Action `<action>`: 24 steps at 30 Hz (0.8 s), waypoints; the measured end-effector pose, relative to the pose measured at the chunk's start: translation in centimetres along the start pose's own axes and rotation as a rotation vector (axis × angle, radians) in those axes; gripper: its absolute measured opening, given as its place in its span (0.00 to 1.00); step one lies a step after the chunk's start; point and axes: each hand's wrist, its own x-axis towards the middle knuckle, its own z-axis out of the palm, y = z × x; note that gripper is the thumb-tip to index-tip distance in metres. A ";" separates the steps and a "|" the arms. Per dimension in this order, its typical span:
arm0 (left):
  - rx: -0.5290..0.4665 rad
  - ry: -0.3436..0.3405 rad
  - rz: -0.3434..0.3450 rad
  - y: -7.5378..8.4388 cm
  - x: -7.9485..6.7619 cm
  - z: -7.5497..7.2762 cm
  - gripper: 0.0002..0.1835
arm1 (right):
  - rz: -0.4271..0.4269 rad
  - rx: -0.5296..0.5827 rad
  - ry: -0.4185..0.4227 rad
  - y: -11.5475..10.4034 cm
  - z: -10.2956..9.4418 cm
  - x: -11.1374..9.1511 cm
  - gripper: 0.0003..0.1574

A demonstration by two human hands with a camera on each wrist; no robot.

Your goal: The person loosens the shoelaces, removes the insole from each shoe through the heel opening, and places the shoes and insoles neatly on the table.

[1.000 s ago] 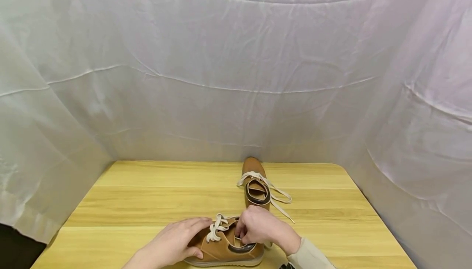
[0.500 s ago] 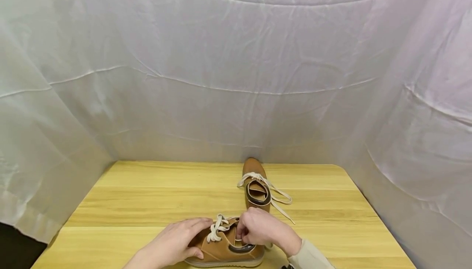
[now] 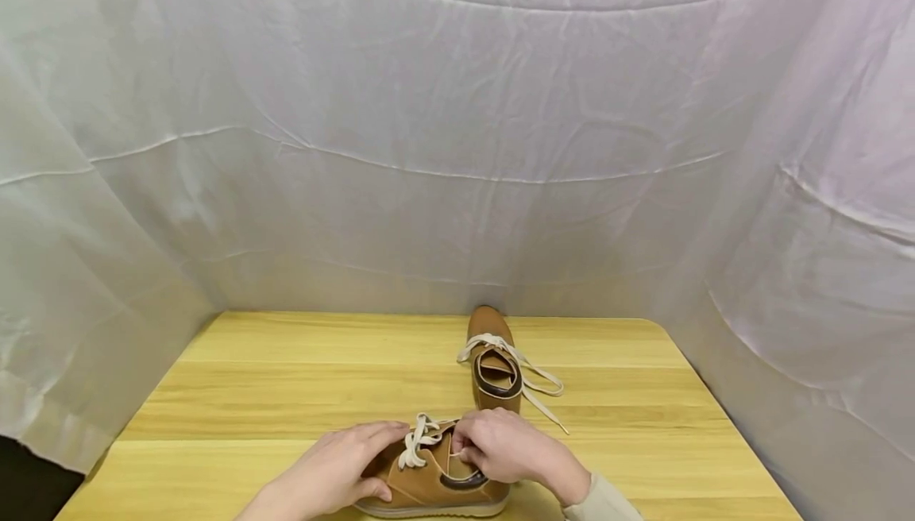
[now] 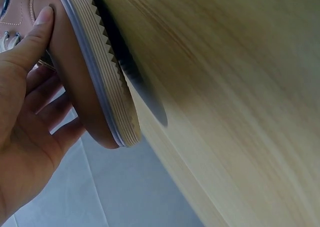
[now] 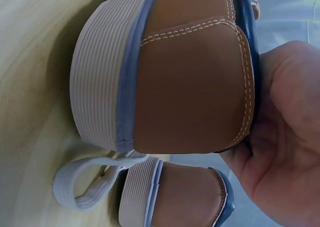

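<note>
From my seat the near shoe (image 3: 422, 483) stands sole down at the front of the worktop (image 3: 286, 394), its toe towards my left and its heel towards my right. The left hand (image 3: 343, 461) grips the toe end: the left wrist view shows me the thumb (image 4: 36, 39) pressed on one side of the upper and the fingers (image 4: 59, 109) curled round the other. The right hand (image 3: 503, 445) has its fingers bent down into the shoe's opening; the tips are hidden, so I cannot tell whether they pinch anything. White laces (image 3: 416, 448) cross the front of this shoe. Just behind the right hand I see the far shoe (image 3: 495, 363), toe pointing at the grey curtain (image 3: 500, 148), with its loose laces trailing to the right. In the right wrist view, a lace loop (image 5: 85, 203) shows beside the near shoe's heel (image 5: 192, 97)
</note>
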 end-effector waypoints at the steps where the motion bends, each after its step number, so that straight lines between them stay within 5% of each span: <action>1: 0.000 0.002 0.000 0.0 0.0 0.0 0.42 | -0.001 0.023 0.002 0.1 0.0 0.0 0.09; 24: -0.016 0.011 0.011 0.1 -0.2 0.1 0.43 | 0.035 0.203 0.052 0.3 0.1 0.2 0.06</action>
